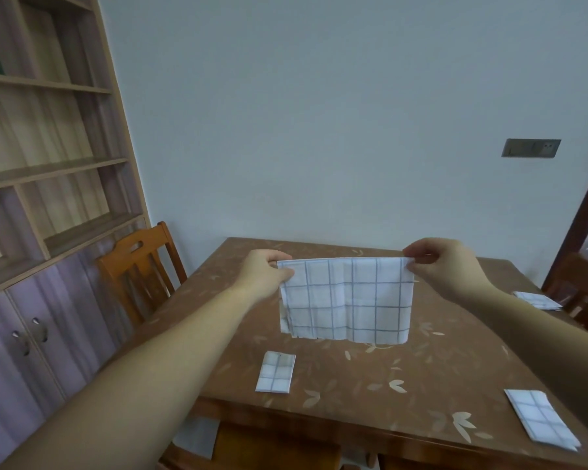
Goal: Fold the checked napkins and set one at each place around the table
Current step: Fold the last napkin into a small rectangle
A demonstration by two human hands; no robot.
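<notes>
The left hand (267, 271) and right hand (445, 266) pinch the top corners of a limp, lightweight white grey-checked cloth napkin (348, 300), hanging above the middle of the brown leaf-patterned table (421, 368).

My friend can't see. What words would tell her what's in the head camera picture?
Two hands, left and right, hold a checked napkin up by its top corners over a brown table. Three folded napkins lie on it: near left, near right, far right. A chair stands at the left.
</notes>
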